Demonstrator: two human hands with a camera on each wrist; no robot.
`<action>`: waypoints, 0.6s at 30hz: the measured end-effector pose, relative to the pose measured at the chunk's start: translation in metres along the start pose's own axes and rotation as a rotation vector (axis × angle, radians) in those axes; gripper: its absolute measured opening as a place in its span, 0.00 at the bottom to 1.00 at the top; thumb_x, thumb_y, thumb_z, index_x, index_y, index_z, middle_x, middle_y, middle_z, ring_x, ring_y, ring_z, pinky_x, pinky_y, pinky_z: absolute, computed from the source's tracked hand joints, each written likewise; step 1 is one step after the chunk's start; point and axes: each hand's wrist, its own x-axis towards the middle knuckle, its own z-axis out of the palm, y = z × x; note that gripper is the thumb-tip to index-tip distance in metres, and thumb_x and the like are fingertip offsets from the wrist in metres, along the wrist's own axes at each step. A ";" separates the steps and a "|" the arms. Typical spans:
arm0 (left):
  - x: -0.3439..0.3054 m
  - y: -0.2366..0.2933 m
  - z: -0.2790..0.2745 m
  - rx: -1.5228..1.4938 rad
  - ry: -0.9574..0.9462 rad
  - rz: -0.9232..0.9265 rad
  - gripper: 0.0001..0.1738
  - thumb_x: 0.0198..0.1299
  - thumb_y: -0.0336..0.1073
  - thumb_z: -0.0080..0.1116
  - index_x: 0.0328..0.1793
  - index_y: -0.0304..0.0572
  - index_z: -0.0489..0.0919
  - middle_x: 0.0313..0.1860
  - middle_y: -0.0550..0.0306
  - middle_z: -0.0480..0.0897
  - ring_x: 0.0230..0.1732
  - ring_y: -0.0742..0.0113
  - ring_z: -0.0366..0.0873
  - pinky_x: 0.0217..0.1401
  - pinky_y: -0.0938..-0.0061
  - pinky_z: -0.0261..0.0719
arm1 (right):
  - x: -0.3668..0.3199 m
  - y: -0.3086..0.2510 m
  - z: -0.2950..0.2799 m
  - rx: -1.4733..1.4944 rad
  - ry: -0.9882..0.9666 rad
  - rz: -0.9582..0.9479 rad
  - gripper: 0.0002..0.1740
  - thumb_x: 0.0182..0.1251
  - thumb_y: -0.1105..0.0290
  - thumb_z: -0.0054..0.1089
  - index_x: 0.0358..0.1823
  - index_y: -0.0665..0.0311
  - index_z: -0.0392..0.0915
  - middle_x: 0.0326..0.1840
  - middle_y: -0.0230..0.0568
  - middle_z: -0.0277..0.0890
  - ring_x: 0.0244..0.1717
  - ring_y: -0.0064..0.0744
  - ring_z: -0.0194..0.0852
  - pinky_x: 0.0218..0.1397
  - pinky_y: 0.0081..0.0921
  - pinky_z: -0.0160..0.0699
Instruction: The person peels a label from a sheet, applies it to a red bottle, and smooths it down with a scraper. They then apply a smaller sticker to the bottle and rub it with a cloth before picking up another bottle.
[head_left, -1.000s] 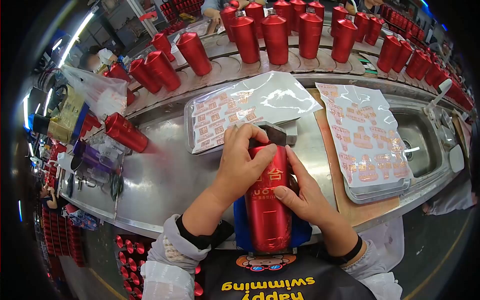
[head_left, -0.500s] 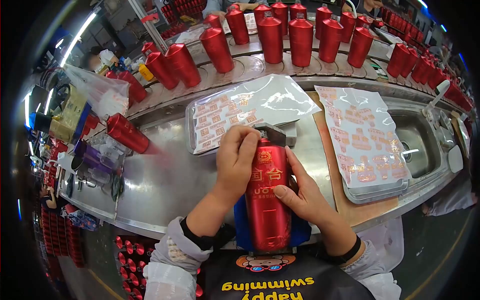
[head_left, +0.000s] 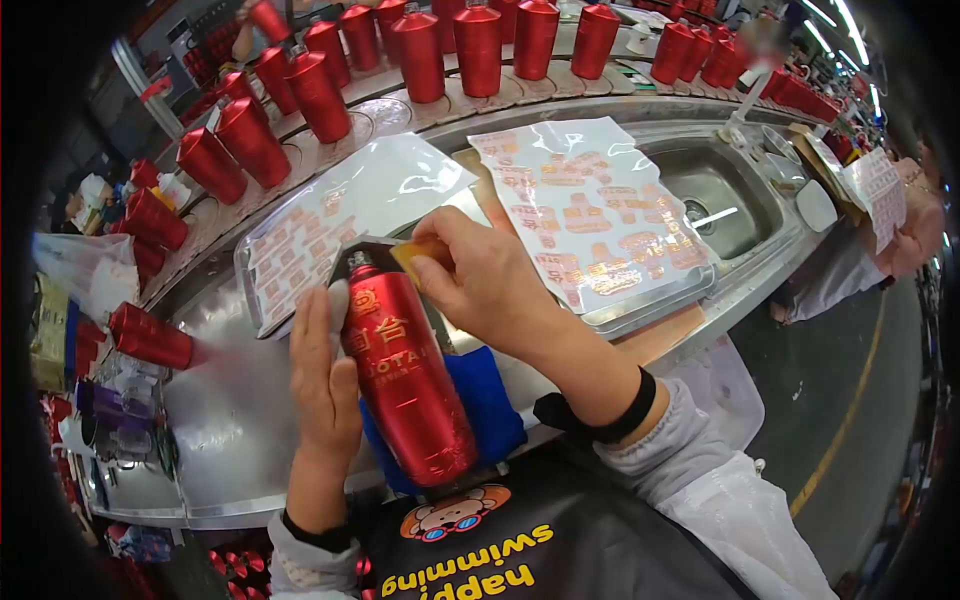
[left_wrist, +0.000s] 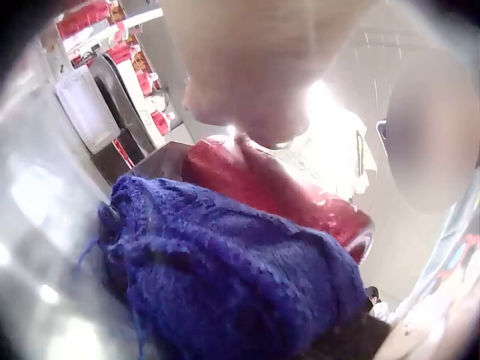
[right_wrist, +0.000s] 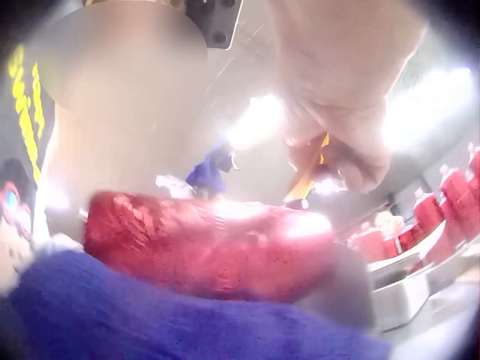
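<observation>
A red bottle with gold lettering [head_left: 410, 385] lies at a slant on a blue cloth [head_left: 492, 400], its neck pointing away from the body. My left hand [head_left: 325, 390] rests along the bottle's left side with fingers extended. Between thumb and fingers, my right hand [head_left: 490, 285] pinches a thin yellow-orange piece [head_left: 412, 260] just right of the bottle's neck. In the left wrist view, my left hand [left_wrist: 255, 67] is above the bottle [left_wrist: 277, 187] and cloth [left_wrist: 232, 262]. The right wrist view has my right hand [right_wrist: 341, 97] with the yellow piece [right_wrist: 306, 180] above the bottle [right_wrist: 210, 247].
Printed sticker sheets [head_left: 600, 215] lie on trays beyond the bottle, beside a sink [head_left: 715, 205]. Several red bottles stand along a conveyor [head_left: 380, 118] at the back. Another red bottle [head_left: 150, 336] lies tilted at the left, near a purple container [head_left: 118, 415].
The head view has turned right. My left hand has moved from the bottle's neck to its left side. My right hand has left the bottle's side and now pinches the yellow piece near the neck.
</observation>
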 end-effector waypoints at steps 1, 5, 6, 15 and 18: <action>-0.006 0.001 0.000 0.001 0.009 -0.010 0.38 0.75 0.57 0.36 0.76 0.29 0.61 0.74 0.33 0.65 0.77 0.40 0.58 0.78 0.56 0.55 | -0.003 -0.001 0.000 0.105 -0.038 -0.026 0.13 0.67 0.68 0.62 0.47 0.69 0.75 0.33 0.47 0.82 0.36 0.33 0.83 0.42 0.28 0.80; -0.029 0.018 0.009 -0.052 0.012 -0.051 0.41 0.76 0.58 0.35 0.78 0.26 0.55 0.76 0.35 0.63 0.78 0.42 0.58 0.78 0.59 0.54 | -0.009 0.009 0.007 0.024 0.009 0.085 0.14 0.67 0.68 0.62 0.48 0.69 0.76 0.35 0.42 0.82 0.39 0.27 0.82 0.44 0.27 0.80; -0.035 0.017 0.008 -0.092 0.004 -0.077 0.41 0.75 0.57 0.36 0.79 0.26 0.53 0.77 0.36 0.61 0.78 0.43 0.57 0.79 0.60 0.52 | -0.011 0.012 0.004 0.013 0.068 0.113 0.13 0.67 0.68 0.62 0.48 0.69 0.76 0.35 0.42 0.82 0.39 0.26 0.82 0.44 0.26 0.80; -0.056 0.074 0.024 -0.014 0.031 -0.011 0.45 0.72 0.62 0.41 0.78 0.27 0.56 0.77 0.38 0.62 0.79 0.37 0.52 0.79 0.53 0.47 | -0.041 -0.003 -0.038 0.245 0.009 0.203 0.12 0.68 0.71 0.62 0.48 0.70 0.76 0.41 0.45 0.83 0.43 0.26 0.82 0.48 0.22 0.79; -0.055 0.077 0.020 0.038 -0.056 0.070 0.42 0.72 0.63 0.39 0.78 0.34 0.61 0.74 0.45 0.69 0.79 0.40 0.51 0.80 0.50 0.41 | -0.055 -0.005 -0.029 0.421 -0.139 0.279 0.12 0.69 0.72 0.63 0.51 0.67 0.76 0.44 0.36 0.82 0.46 0.20 0.78 0.51 0.20 0.76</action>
